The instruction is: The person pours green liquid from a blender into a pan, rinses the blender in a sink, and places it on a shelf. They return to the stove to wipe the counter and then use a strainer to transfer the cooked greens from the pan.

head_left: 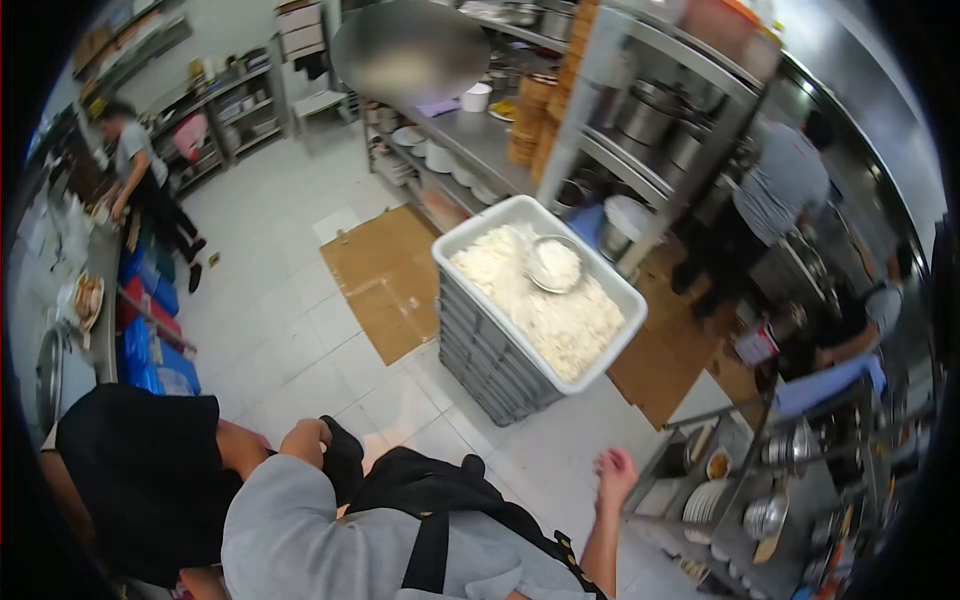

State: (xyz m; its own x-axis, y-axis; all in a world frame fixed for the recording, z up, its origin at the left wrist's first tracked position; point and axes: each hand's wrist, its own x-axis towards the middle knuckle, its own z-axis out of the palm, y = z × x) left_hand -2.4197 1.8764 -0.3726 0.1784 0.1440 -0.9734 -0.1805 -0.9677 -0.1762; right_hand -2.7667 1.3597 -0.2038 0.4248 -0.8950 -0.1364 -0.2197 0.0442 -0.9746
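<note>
My right hand [614, 472] is held out from my body over the floor, its fingers loosely curled and somewhat apart, with nothing visible in them. My left hand [305, 440] is near my waist beside black cloth [342, 462]; its fingers are mostly hidden. In front of me stands a deep white tub [447, 243] filled with a pale, crumbly food [560, 325]. A round metal strainer or bowl [548, 288] rests on the food, holding some of it. Neither hand touches the tub.
The tub sits on a stack of grey crates [475, 345]. Cardboard [385, 285] lies on the tiled floor. A person in black [140, 480] is close on my left. Other people work at the left counter and right stoves. A metal rack [690, 500] stands at right.
</note>
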